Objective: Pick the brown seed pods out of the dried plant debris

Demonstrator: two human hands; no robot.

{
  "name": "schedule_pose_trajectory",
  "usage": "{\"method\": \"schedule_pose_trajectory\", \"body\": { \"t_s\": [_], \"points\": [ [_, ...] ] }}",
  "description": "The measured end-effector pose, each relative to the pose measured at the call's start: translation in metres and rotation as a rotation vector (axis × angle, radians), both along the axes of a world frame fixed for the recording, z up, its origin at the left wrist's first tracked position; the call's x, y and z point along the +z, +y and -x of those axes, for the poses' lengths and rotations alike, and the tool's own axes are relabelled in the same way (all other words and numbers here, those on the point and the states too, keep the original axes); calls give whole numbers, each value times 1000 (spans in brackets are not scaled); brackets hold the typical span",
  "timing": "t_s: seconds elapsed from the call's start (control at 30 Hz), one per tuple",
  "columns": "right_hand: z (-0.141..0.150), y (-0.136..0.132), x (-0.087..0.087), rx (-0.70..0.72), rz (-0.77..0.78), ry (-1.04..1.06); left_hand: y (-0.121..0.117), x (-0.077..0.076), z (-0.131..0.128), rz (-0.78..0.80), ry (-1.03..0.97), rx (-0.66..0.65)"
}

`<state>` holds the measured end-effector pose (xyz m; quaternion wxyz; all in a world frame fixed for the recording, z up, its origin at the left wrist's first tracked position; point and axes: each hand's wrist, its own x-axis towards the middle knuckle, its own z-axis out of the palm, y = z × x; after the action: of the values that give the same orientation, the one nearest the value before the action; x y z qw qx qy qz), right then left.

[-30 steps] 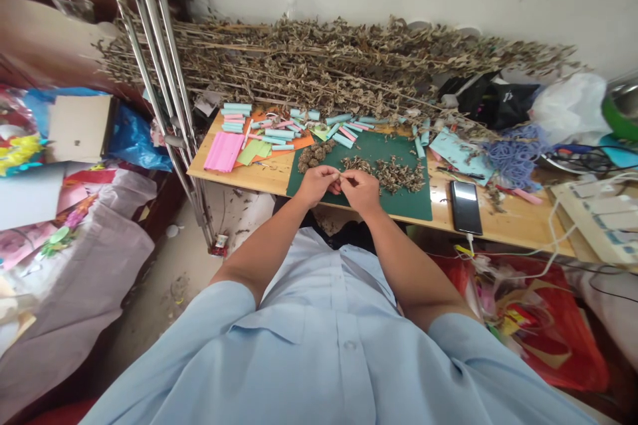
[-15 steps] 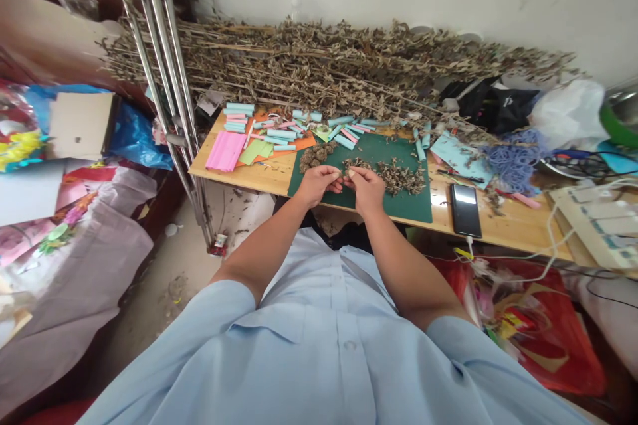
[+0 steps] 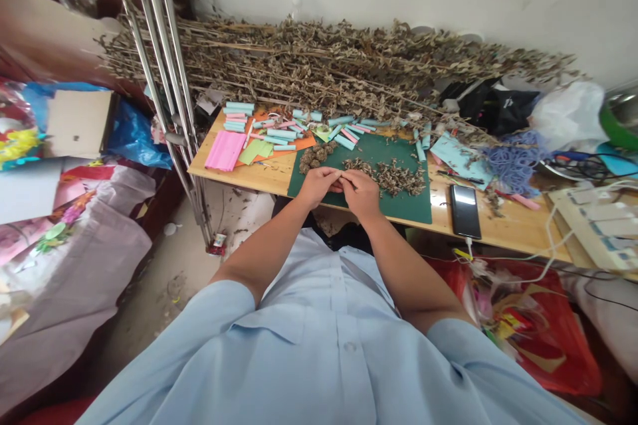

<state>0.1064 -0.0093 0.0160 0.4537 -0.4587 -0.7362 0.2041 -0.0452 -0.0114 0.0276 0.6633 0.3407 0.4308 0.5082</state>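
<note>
My left hand [image 3: 319, 186] and my right hand [image 3: 359, 190] meet fingertip to fingertip over the front of a green cutting mat [image 3: 409, 208]. Both are closed in a pinch, and whatever lies between the fingers is hidden. Just beyond my left hand sits a cluster of brown balls of crumpled dried leaf [image 3: 314, 156]. Past my right hand, a loose heap of dried leaves [image 3: 401, 178] spreads across the mat, with a smaller pile [image 3: 359, 164] beside it.
Bundles of dried stalks [image 3: 309, 56] lie along the wall. Rolled paper tubes [image 3: 282, 135] and pink paper [image 3: 222, 151] are at the left. A phone [image 3: 465, 210], blue yarn [image 3: 516, 159] and a power strip [image 3: 595, 222] lie right. Crutches [image 3: 164, 66] stand at the table's left end.
My right hand has shifted slightly left, so the fingertips of both hands now press together where a small gap showed before. The leaf piles look the same.
</note>
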Motion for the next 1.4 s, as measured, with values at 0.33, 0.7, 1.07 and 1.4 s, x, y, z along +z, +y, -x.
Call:
{"method": "schedule_pose_trajectory", "body": {
  "t_s": [0.33,0.7,1.07,1.4],
  "points": [
    [-1,2,-3,-6,-37,-29,-2,-1,-1,16,34,33],
    [-5,4,-7,4,-192,-135,-2,-2,-1,-1,72,-37],
    [1,-9,28,77,-241,-137,3,12,-3,133,-354,12],
    [1,-20,55,395,-298,-480,-13,33,-18,159,-694,-63]
  ]
}}
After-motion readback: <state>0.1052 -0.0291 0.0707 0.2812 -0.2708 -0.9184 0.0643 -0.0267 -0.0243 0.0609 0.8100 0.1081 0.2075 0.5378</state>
